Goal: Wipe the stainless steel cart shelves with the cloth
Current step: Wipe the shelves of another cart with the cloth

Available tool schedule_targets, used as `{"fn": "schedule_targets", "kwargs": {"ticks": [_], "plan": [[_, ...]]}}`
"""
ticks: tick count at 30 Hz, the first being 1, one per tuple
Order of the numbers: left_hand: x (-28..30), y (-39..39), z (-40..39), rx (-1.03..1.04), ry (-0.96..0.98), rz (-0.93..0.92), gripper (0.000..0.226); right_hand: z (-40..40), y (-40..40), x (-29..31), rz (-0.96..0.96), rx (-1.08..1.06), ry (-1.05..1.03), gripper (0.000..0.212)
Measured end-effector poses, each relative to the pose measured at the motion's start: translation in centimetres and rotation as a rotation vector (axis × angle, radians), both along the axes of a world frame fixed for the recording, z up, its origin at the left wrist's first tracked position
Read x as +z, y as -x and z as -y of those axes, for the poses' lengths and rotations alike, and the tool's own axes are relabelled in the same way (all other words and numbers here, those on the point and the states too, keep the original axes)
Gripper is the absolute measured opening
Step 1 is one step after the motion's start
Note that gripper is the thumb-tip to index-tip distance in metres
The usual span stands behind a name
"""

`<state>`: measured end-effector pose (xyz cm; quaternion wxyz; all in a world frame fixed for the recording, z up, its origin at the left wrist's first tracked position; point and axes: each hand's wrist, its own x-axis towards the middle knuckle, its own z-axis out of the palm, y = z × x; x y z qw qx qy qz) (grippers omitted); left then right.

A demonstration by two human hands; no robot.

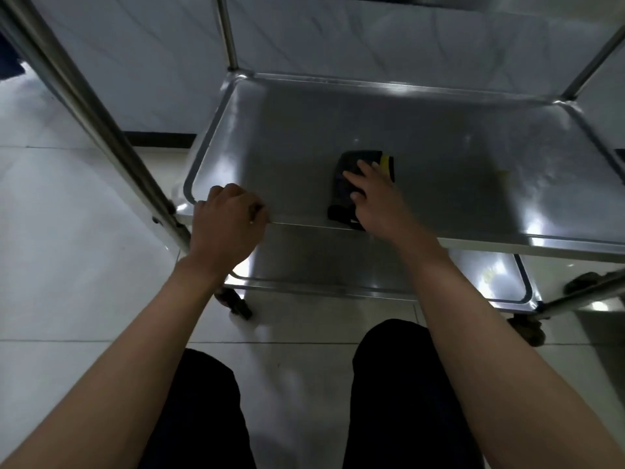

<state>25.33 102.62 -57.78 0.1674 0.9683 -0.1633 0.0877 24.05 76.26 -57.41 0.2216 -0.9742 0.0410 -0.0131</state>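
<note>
A stainless steel cart fills the view, and its middle shelf (pixel 304 130) lies in front of me with a raised rim. On that shelf, near the front edge, is a dark cloth (pixel 341 194) with a yellow patch. My right hand (pixel 375 198) presses flat on the cloth with straight fingers. My left hand (pixel 226 225) grips the front rim of the shelf at its left corner, fingers curled over the edge. A lower shelf (pixel 338 265) shows beneath, partly hidden by the middle shelf and my arms.
Steel corner posts (pixel 101 130) rise at the left and a rear post (pixel 226 32) stands behind. Black caster wheels (pixel 236 302) sit on the white tiled floor (pixel 67 265). A pale wall is behind the cart. My dark-trousered legs (pixel 399 384) are below.
</note>
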Motion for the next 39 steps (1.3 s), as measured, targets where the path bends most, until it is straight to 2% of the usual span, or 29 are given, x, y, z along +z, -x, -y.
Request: {"fn": "schedule_targets", "kwargs": {"ticks": [4,7,9,16,22,26,34,39], "plan": [[-0.2,0.2,-1.9,0.023,0.160,-0.027,0.027,-5.7,-2.5,-0.3,-0.011,0.113,-0.016,0.049],[-0.5,0.2,-2.9,0.060,0.248,-0.028,0.054,-10.1,-4.5,-0.3,-0.006,0.196,-0.001,0.051],[-0.8,0.6,-3.9,0.066,0.297,-0.028,0.062,-12.5,-5.7,-0.2,-0.003,0.238,0.018,0.052],[-1.7,1.4,-4.8,0.035,0.149,0.023,0.073,-16.3,-7.5,-0.1,0.005,0.299,0.038,0.050],[-1.8,1.8,-4.2,0.040,0.005,0.022,0.074,-14.6,-6.4,-0.2,-0.011,0.295,0.010,0.050],[-0.8,2.2,-2.9,0.031,-0.023,-0.025,0.070,-11.5,-4.7,-0.2,-0.018,0.260,-0.052,0.049],[-0.3,2.3,2.5,0.000,-0.098,0.102,0.034,-4.0,-1.0,-0.2,-0.009,0.123,-0.117,0.046],[0.3,1.9,7.8,-0.134,-0.132,0.019,0.046,-0.1,1.2,-0.1,0.026,0.054,-0.125,0.046]]}}
